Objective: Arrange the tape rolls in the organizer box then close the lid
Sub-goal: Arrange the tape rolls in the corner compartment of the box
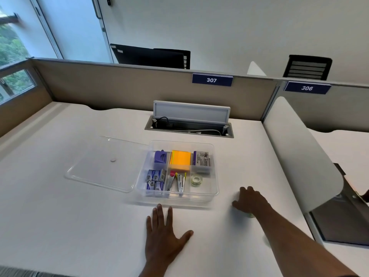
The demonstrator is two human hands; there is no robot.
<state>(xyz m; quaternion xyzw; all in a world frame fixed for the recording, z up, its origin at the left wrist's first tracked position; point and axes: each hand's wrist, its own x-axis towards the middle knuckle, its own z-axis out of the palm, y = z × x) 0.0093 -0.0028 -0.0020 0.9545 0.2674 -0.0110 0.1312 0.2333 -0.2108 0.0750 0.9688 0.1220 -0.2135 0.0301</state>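
Note:
A clear plastic organizer box (pixel 214 193) stands open on the white desk. One clear tape roll (pixel 196 180) lies in its front right compartment. The clear lid (pixel 99 166) lies flat on the desk, left of the box and touching it. My left hand (pixel 164 234) rests flat on the desk in front of the box, fingers spread, holding nothing. My right hand (pixel 249 200) is to the right of the box, palm down, curled over a second tape roll (pixel 250 214) of which only a small part shows beneath it.
The box's other compartments hold a purple sharpener (pixel 160 156), orange sticky notes (pixel 180 159), an eraser pack (pixel 201 158), staple boxes (pixel 154 179) and staplers (pixel 177 181). An open cable tray (pixel 188 126) sits behind. A white divider panel (pixel 299 148) bounds the desk on the right.

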